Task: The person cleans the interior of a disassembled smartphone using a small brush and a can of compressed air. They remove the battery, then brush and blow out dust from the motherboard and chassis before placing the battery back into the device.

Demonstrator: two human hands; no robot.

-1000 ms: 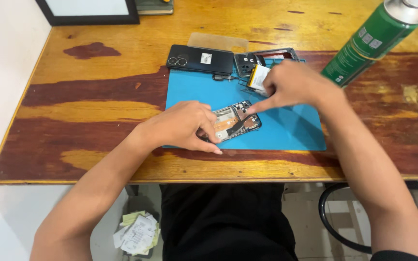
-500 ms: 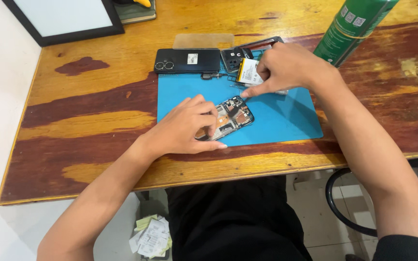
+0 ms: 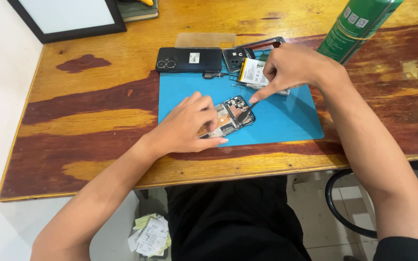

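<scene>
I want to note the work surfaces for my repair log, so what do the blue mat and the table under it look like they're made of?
The blue mat looks like silicone or soft rubber: matte, evenly blue, lying flat with no glare. The table looks like solid wood with a glossy varnish: visible grain, yellow and dark red-brown patches, a sheen near the top edge. The left hand steadies the opened phone on the mat.

A green spray can [image 3: 359,26] with white square labels is standing at the table's far right. A white-labelled battery [image 3: 252,72] is lying on the blue mat [image 3: 286,121]. A black-framed pale screen [image 3: 66,17] is resting far left.
</scene>
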